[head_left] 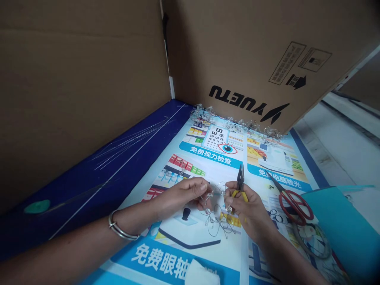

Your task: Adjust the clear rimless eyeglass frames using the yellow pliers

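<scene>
Over the printed poster, my left hand [194,192] pinches one side of a wire strand with clear beads [218,221]. Loops of the thin wire hang below and between both hands. My right hand [247,202] has its fingers closed around small pliers [241,180] with yellow handles, whose dark jaws point up and away from me. The thumb and fingertips of that same hand also touch the beaded wire near one clear bead. Fingers cover part of the plier handles. Red-handled scissors [297,206] lie just right of my right hand.
Cardboard panels [237,47] stand at the left and back. Clusters of beaded wire [237,124] lie along the back panel. Cut wires [133,138] and a teal object [37,206] are at left. A wire coil [313,239] and a turquoise sheet [341,225] lie right; white paper [202,273] in front.
</scene>
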Demonstrator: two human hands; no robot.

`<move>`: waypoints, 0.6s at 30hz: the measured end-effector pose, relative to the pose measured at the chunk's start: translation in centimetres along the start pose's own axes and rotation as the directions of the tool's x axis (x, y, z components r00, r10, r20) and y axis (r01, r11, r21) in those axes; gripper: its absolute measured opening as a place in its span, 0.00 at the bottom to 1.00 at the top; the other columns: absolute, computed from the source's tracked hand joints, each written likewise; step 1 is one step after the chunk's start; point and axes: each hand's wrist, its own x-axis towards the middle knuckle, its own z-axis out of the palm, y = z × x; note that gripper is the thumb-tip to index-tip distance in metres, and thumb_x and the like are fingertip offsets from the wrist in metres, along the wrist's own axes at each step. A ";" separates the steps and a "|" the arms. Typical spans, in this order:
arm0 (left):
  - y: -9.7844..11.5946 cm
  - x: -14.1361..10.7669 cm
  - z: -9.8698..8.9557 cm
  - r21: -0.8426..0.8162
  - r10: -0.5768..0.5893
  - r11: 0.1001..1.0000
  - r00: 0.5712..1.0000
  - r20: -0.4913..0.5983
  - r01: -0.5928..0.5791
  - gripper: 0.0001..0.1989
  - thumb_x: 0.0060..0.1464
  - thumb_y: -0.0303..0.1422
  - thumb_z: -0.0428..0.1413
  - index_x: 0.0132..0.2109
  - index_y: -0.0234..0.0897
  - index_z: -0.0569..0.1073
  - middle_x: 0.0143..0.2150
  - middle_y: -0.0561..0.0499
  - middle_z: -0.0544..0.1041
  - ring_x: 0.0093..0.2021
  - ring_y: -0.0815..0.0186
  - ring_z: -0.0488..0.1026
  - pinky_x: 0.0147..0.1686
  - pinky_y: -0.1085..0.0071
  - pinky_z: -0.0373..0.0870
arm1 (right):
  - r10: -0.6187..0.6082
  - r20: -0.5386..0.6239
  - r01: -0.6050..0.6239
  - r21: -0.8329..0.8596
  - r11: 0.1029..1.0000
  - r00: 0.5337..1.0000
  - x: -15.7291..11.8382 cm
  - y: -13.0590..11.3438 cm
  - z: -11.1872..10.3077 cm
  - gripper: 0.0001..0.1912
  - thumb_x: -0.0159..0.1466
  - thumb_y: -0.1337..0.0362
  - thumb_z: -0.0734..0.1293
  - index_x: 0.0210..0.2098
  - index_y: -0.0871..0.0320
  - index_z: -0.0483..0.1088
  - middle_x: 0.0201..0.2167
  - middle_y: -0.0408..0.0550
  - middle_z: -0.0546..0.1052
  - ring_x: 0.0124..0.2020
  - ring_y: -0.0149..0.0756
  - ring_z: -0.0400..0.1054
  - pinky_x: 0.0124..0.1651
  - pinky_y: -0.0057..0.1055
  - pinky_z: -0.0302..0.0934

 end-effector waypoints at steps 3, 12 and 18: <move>0.0 0.0 -0.1 -0.010 -0.025 1.000 1.000 0.006 0.025 0.16 0.59 0.44 0.47 0.41 0.33 0.68 0.33 0.45 0.76 0.31 0.64 0.73 0.30 0.70 0.65 | -0.015 -0.009 0.015 -0.010 1.000 1.000 0.0 -0.1 0.0 0.17 0.52 0.68 0.70 0.41 0.55 0.68 0.29 0.42 0.68 0.26 0.27 0.59 0.29 0.27 0.51; -0.2 0.0 -0.2 -0.053 -0.065 0.997 0.998 -0.007 0.064 0.20 0.58 0.47 0.47 0.40 0.32 0.69 0.32 0.43 0.76 0.30 0.62 0.75 0.27 0.72 0.66 | -0.050 -0.028 0.048 -0.050 0.998 0.998 0.0 -0.4 0.0 0.17 0.52 0.68 0.70 0.41 0.55 0.67 0.28 0.41 0.68 0.27 0.28 0.58 0.30 0.28 0.51; 0.0 0.0 -0.1 -0.061 -0.083 0.995 0.996 -0.020 0.082 0.21 0.56 0.48 0.48 0.39 0.32 0.69 0.33 0.43 0.77 0.30 0.62 0.75 0.26 0.72 0.67 | -0.061 -0.048 0.058 -0.060 0.996 0.997 -0.2 -0.3 0.1 0.18 0.51 0.67 0.70 0.41 0.55 0.67 0.29 0.42 0.68 0.27 0.29 0.59 0.31 0.28 0.53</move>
